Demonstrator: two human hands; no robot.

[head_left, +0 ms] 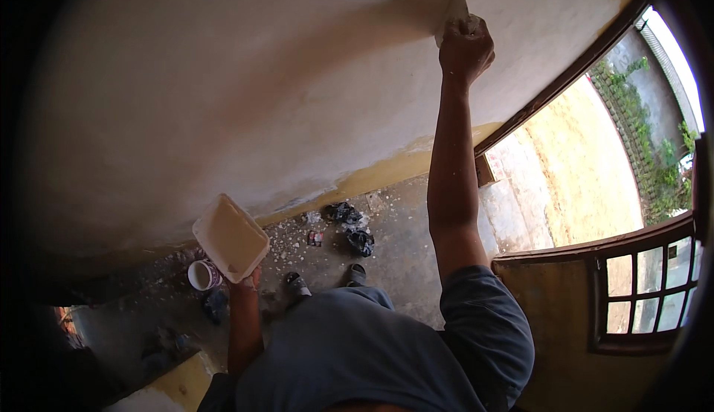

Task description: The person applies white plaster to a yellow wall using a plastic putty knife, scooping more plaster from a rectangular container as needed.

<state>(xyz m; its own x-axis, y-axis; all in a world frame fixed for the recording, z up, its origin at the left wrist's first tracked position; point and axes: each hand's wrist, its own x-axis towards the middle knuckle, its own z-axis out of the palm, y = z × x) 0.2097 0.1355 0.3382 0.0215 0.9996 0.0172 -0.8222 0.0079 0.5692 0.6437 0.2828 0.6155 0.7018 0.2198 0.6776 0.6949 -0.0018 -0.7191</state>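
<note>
Evidently the right hand (467, 49), in the upper right of the frame, is closed around a flat, pale blade (453, 16), its fingers folded tightly over the near end. That blade is broad and thin, off-white with greyish patches, and tapers to a pointed corner at the top; it lies up against the wall (320, 107), though whether its whole edge touches cannot be told. Low and left of centre, the left hand (246, 281) grips a shallow tray (250, 223) by its lower corner, the fingers largely hidden beneath. The tray is roughly square with rounded corners, cream-coloured, with a paler raised rim and a smooth beige inner face; a small dark mark shows near the held corner.

Around them, the wall is whitish, with a long brownish band trailing left from the blade and yellow along its foot. Below, a white bucket (214, 273) lies near the tray in view, while black plastic bags (361, 242) and pale crumbs litter the grey floor (405, 252) at centre.
</note>
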